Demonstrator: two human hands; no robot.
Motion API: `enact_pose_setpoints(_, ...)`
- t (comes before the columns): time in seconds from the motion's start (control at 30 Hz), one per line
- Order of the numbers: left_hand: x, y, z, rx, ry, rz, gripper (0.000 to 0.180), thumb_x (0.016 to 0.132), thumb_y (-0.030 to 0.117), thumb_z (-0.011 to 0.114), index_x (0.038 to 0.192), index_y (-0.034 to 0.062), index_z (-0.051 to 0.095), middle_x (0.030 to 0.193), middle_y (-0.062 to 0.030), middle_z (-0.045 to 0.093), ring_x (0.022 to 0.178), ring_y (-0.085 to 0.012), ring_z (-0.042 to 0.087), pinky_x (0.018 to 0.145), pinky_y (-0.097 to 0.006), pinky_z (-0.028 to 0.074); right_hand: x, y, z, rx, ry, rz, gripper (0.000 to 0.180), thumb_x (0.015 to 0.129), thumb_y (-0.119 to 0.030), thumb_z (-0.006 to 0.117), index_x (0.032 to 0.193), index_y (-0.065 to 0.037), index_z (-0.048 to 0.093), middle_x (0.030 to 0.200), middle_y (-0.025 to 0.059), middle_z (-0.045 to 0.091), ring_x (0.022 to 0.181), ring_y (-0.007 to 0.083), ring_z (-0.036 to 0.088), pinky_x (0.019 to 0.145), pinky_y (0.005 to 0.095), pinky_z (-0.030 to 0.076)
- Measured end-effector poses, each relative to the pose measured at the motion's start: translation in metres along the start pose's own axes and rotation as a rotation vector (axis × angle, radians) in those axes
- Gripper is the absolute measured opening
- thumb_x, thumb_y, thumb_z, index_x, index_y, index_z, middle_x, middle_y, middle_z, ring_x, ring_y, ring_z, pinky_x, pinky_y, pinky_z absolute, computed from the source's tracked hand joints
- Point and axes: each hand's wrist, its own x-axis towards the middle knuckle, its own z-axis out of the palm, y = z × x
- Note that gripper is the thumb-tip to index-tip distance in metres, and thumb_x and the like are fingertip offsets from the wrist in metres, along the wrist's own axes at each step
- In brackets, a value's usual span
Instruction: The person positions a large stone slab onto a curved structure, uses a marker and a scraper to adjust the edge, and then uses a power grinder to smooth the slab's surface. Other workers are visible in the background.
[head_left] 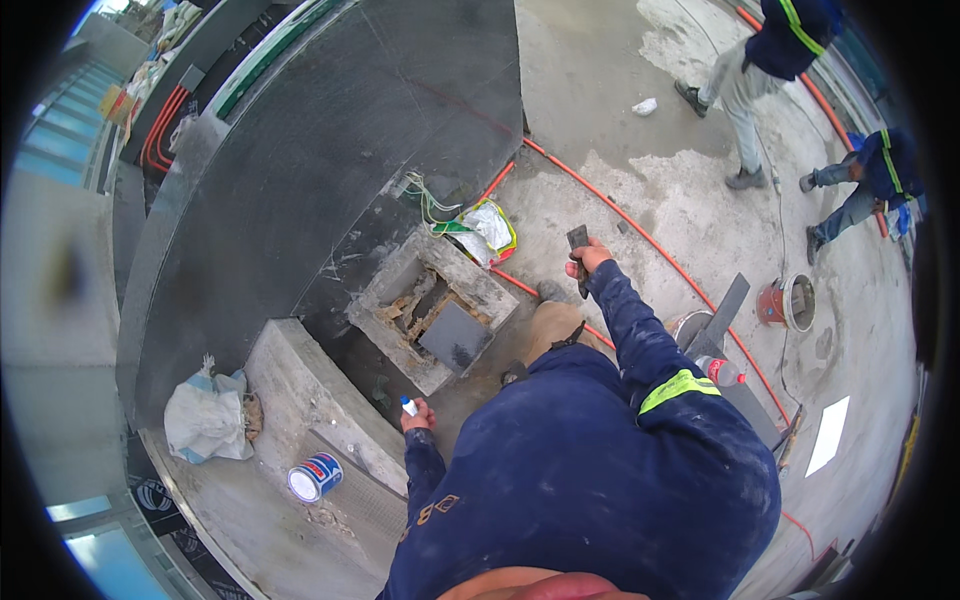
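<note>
My left hand (421, 417) is closed round a small white tube with a blue cap (409, 406), beside the lower edge of a square concrete box (480, 280). Torn brown material and a grey square piece (455, 337) lie in the box's opening. Farther right, my right hand (592, 258) grips a dark, flat-bladed scraper (577, 237), held up above the floor and apart from other things. An open bag of white powder (487, 230), with green and yellow edges, lies against the far side of the box.
A blue-and-white paint can (315, 477) and a white sack (208, 415) stand on the concrete ledge at left. Orange conduit (640, 232) crosses the floor. Buckets (787, 303), a grey plank (722, 308) and a plastic bottle (720, 371) are at right. Two people (765, 70) are beyond.
</note>
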Motion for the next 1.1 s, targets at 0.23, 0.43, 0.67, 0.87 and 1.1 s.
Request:
enact_pose_setpoints(0.23,0.028,0.294,0.119,0.503,-0.133,1.022,0.017,0.09,0.012,0.066,0.104,0.0051,0.062,0.091,-0.0027,0.063,0.085,-0.0113,0.057,0.078,-0.027,0.047,0.063,-0.059,0.048,0.241,-0.19,-0.067,0.033,0.102,-0.025,0.049,0.132,-0.01,0.046,0.095,0.0063,0.059,0.059,0.0119,0.052,0.047,0.0277,0.047)
enact_pose_setpoints(0.43,-0.056,0.557,0.397,0.932,-0.024,1.695,0.018,0.093,0.014,0.064,0.1,-0.0015,0.062,0.091,-0.0108,0.063,0.081,-0.0202,0.06,0.076,-0.032,0.049,0.199,-0.117,0.083,0.463,-0.171,0.007,0.057,0.103,-0.036,0.047,0.152,-0.016,0.028,0.092,0.0065,0.056,0.052,0.0123,0.053,0.042,0.0281,0.047)
enact_pose_setpoints(0.67,-0.032,0.692,0.647,1.654,0.567,2.445,0.02,0.086,0.008,0.067,0.107,0.0061,0.067,0.122,-0.0155,0.062,0.113,-0.0331,0.057,0.104,-0.05,0.037,0.362,-0.186,0.168,0.415,-0.226,0.152,0.059,0.1,-0.04,0.052,0.15,-0.015,0.035,0.077,0.0071,0.058,0.045,0.0141,0.051,0.042,0.0309,0.046)
enact_pose_setpoints(0.87,-0.001,0.711,0.69,1.757,0.751,2.751,0.017,0.096,0.015,0.058,0.101,0.0007,0.064,0.122,-0.0204,0.058,0.113,-0.0347,0.058,0.094,-0.046,0.05,0.46,-0.153,0.287,-0.003,0.381,-0.547,0.057,0.098,-0.039,0.056,0.147,-0.013,0.041,0.083,0.0083,0.058,0.05,0.0131,0.051,0.047,0.0332,0.047)
enact_pose_setpoints(1.1,0.002,0.728,0.657,1.8,0.969,2.755,0.014,0.095,0.015,0.062,0.099,0.0015,0.06,0.114,-0.0219,0.063,0.105,-0.0333,0.064,0.085,-0.042,0.053,0.685,-0.153,0.182,0.325,0.025,0.264,0.054,0.096,-0.035,0.057,0.142,-0.01,0.048,0.087,0.0197,0.069,0.085,0.031,0.066,0.081,0.0403,0.051)
